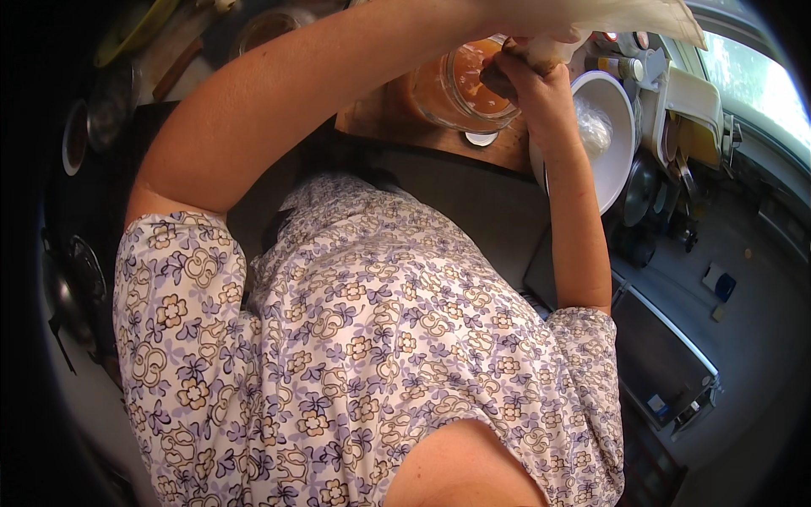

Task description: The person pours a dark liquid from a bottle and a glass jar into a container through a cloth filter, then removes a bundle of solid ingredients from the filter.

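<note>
My right hand [550, 95] grips the lower part of a pale, translucent bag or cloth [633, 19], just above a wide glass jar [443, 95]. The jar holds orange-brown liquid [472, 66] with foam or bits on its surface. My left hand [538, 24] is higher, at the picture's top edge, its fingers bent around the same pale material. Part of that hand is cut off or covered. Near my right fingers the material looks wet and brown-stained; shadow makes the detail unclear.
The jar stands by the edge of a wooden counter [437, 136], near a round white lid [481, 138]. A white bowl [618, 171] right of it contains a clear plastic bag [593, 130]. Small jars [624, 68] and a cream rack [694, 95] stand near the window. Left are pans [63, 291].
</note>
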The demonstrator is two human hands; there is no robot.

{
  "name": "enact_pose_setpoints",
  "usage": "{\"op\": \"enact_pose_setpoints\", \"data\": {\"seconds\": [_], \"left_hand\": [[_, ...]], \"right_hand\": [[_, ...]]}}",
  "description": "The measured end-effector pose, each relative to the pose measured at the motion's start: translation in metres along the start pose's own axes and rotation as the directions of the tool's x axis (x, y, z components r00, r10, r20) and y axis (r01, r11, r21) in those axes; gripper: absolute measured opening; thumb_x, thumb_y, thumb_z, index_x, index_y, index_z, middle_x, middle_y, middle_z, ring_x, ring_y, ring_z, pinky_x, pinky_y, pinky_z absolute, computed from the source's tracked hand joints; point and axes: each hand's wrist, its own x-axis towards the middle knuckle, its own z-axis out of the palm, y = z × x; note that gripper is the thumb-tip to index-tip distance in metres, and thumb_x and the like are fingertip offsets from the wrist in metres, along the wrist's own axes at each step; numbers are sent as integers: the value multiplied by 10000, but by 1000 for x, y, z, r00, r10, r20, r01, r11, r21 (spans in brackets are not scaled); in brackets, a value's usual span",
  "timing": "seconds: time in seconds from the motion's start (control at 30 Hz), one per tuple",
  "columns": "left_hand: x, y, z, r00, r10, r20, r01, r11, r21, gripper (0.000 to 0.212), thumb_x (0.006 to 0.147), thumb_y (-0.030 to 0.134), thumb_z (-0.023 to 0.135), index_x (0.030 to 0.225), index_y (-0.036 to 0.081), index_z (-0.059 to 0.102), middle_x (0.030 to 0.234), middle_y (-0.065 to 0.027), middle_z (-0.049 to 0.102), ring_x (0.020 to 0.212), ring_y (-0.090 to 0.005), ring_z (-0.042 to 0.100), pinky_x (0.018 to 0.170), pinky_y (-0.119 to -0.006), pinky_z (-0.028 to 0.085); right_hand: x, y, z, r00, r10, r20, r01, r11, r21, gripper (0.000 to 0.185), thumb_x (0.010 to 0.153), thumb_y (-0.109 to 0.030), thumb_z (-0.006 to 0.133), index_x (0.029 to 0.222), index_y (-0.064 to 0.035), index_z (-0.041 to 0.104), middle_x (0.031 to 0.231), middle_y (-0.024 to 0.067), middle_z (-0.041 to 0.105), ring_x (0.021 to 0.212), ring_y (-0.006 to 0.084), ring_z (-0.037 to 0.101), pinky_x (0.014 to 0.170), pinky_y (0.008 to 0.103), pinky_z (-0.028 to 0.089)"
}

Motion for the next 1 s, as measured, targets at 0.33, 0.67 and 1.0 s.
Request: {"op": "enact_pose_setpoints", "data": {"seconds": [0.33,0.67,1.0], "left_hand": [[-6,2,-1,998,-46,-33,49,992,116,216,771,50,653,963,-46,674,863,-117,683,823,-166,619,755,-304,488],[-2,-6,6,998,-60,-5,60,998,16,216,758,34,676,962,-38,682,847,-128,684,811,-175,629,742,-306,494],[12,-12,-7,939,284,194,-333,613,716,73,788,36,634,830,-1,681,696,-54,642,658,-147,610,599,-328,485]], "right_hand": [[1,0,10,981,-184,-58,169,965,-201,197,921,-186,607,853,-6,643,696,37,641,630,94,608,560,254,473],[-9,-6,10,981,-169,-96,141,958,-249,167,907,-202,645,901,-35,637,711,-9,603,604,55,516,519,226,410],[-10,-16,3,1000,23,-16,-25,990,-142,205,839,-253,696,899,-61,658,765,-2,651,558,28,481,449,190,299]]}}
